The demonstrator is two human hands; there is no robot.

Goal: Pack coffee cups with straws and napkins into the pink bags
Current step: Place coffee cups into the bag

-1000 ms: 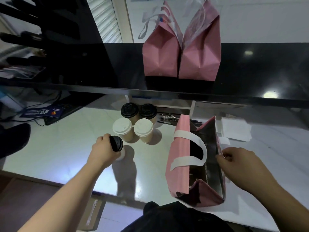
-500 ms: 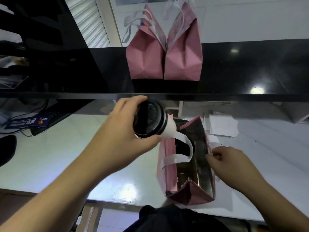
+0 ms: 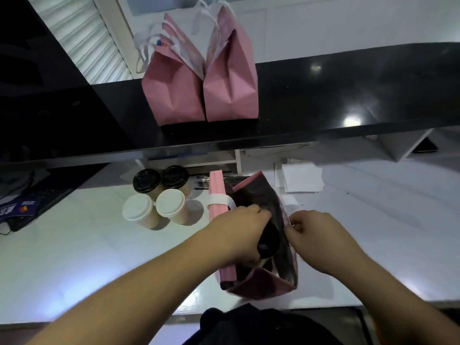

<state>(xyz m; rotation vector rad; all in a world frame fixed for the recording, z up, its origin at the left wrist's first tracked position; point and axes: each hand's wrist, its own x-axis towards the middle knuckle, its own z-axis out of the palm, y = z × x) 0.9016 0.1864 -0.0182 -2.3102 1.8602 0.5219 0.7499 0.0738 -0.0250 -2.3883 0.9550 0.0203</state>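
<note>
Open pink paper bag with white handles: stands on the white counter between the two hands. Left hand: fingers curled round a black-lidded paper coffee cup, holding it inside the bag's mouth. Right hand: fingers pinching the bag's right rim. Two white-lidded paper cups: on the counter, left of the left hand, side by side. Two black-lidded paper cups: just behind the white-lidded pair. White paper napkins: stacked beyond the right hand. Two closed pink paper bags: touching, on the black shelf above and beyond both hands.
</note>
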